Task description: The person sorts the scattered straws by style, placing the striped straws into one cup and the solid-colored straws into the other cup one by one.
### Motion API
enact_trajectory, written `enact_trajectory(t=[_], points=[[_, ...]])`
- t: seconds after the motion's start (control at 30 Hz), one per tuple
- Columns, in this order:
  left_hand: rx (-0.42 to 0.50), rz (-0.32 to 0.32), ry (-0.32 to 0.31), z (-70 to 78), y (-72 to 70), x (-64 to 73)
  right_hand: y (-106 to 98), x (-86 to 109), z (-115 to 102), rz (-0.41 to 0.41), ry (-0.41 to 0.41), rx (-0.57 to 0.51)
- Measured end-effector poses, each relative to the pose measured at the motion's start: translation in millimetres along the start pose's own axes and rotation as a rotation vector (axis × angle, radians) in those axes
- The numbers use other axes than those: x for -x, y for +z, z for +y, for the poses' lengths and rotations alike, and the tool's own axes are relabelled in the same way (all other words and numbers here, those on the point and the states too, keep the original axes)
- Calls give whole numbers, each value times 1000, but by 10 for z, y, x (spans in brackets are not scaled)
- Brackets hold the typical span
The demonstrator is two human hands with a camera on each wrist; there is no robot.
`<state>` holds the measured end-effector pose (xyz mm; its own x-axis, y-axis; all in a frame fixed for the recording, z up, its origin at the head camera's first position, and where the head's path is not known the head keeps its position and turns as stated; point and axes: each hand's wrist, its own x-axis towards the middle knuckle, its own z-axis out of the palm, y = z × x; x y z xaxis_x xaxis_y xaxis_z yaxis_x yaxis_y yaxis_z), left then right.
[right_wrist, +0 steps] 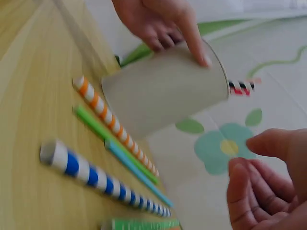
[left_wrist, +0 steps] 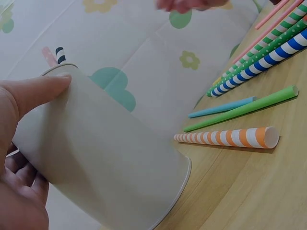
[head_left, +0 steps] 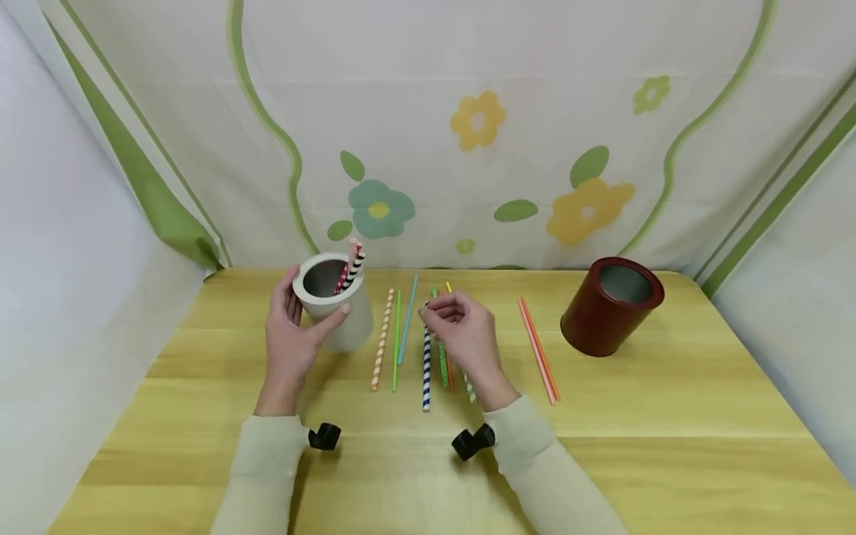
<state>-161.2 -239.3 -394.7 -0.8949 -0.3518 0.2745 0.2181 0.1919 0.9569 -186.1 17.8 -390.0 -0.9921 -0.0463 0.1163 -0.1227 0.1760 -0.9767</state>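
My left hand (head_left: 287,349) grips a white canister (head_left: 351,323), the thumb on its near side and the fingers around the far left side. Pink, dark red and black-and-white striped straws (head_left: 354,271) stick up from the canister's mouth. Above the middle straws hovers my right hand (head_left: 468,334), fingers loosely bent; the right wrist view shows a gap between thumb and forefinger with nothing in it. Below it lie a blue-striped straw (head_left: 426,379), a green dotted straw (head_left: 443,368) and a green-striped straw (head_left: 471,390), partly hidden by the hand.
Between canister and right hand lie an orange-striped straw (head_left: 383,342), a green straw (head_left: 396,357) and a light blue straw (head_left: 407,323). A pink straw (head_left: 535,353) and an orange straw (head_left: 545,360) lie farther right. A dark red canister (head_left: 595,319) stands at the right, before a flowered curtain (head_left: 428,134).
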Motion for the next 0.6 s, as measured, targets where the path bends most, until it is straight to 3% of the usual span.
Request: enact_trajectory(t=[0.3,0.43,0.6], points=[[12,-7,-17,9,6,-28,-304,-144,238,-74,48,431],[-1,-8,-1,24,-3,-44,-323,-165,276,-110,76,534],[-2,-13,-14,26,-25,-43,-312,-187,277,-104,97,586]])
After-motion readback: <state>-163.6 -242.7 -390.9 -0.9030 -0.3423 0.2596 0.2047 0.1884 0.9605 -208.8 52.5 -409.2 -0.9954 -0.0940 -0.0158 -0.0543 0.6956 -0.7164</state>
